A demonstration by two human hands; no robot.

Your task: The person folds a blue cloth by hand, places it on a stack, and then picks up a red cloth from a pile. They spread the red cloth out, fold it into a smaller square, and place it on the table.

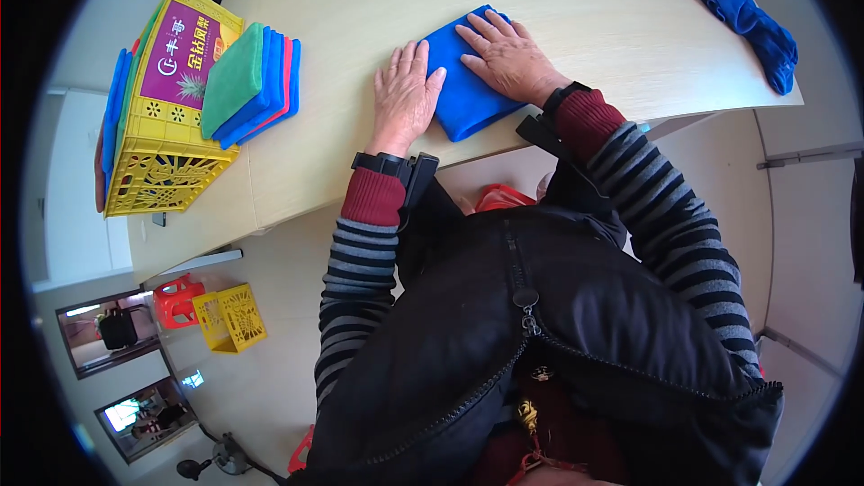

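Observation:
A folded blue cloth (472, 99) lies near the table's front edge, with one corner pointing toward me. My left hand (405, 94) rests flat beside its left edge, fingers stretched out and the thumb side close to the cloth. Across the cloth's upper right part lies my right hand (513, 54), palm down with fingers extended. Neither hand grips anything. To the left, a stack of folded cloths (236, 90) in green, blue and red leans against a yellow plastic crate (166, 148).
The pale wooden table (360, 0) spans the upper view. A crumpled blue cloth (738, 22) hangs near its right corner. On the floor at left stand a red stool (178, 299) and another yellow crate (230, 317). A black fan-like device (229, 457) is at lower left.

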